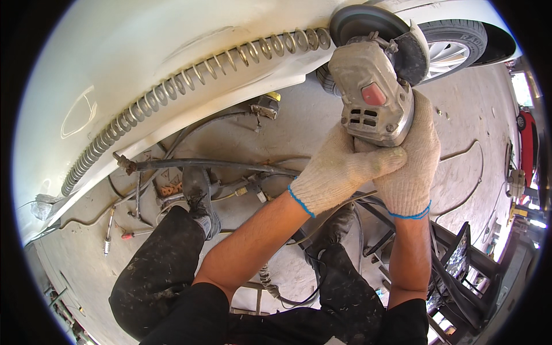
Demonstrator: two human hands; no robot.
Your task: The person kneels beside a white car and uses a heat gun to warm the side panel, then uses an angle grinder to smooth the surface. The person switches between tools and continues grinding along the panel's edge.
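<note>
left hand point(339, 172) and right hand point(411, 172), both gloved, wrapped close together round a dusty grinder point(371, 95), grip partly hidden behind it, grinder up beside white car point(138, 43), between coiled hose point(138, 111) and wheel point(449, 56).

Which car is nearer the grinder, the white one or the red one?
The white car, filling the upper left beside the grinder; the red car stands far back at the right edge.
</note>
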